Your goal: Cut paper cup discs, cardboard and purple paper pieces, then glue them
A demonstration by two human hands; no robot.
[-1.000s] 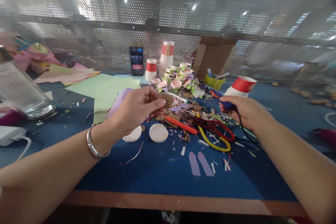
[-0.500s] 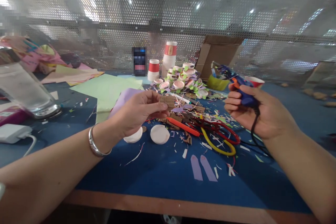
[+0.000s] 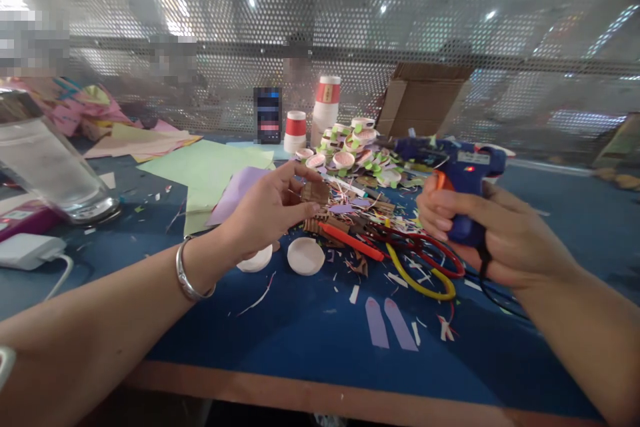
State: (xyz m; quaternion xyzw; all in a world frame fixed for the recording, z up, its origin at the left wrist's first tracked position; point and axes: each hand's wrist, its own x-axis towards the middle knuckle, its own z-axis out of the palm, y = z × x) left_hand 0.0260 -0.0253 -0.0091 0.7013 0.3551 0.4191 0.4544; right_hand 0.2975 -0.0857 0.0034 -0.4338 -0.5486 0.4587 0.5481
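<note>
My right hand point(image 3: 495, 223) grips a dark blue hot glue gun point(image 3: 470, 177) with an orange trigger and a small red light. Its nozzle points left, and a black cord hangs from the handle. Between the thumb and fingers of my left hand point(image 3: 273, 207) is a small piece of brown corrugated cardboard point(image 3: 315, 193). Below that hand lie a white paper disc point(image 3: 306, 256) and another, partly covered one. Two purple paper strips point(image 3: 377, 323) rest nearer the table's front edge. Beyond the left wrist is a purple paper sheet point(image 3: 235, 197).
Red-and-yellow-handled scissors point(image 3: 435, 257) and an orange tool point(image 3: 353, 242) lie among paper scraps. Behind them is a pile of small round paper pieces point(image 3: 344, 160), stacked paper cups point(image 3: 327, 107) and a phone point(image 3: 269, 117). A glass of water point(image 3: 55, 160) stands left.
The glue gun has turned from a steep hold to level, nozzle leftward, and the right hand has shifted slightly left. The left fingers have spread a little around the cardboard piece.
</note>
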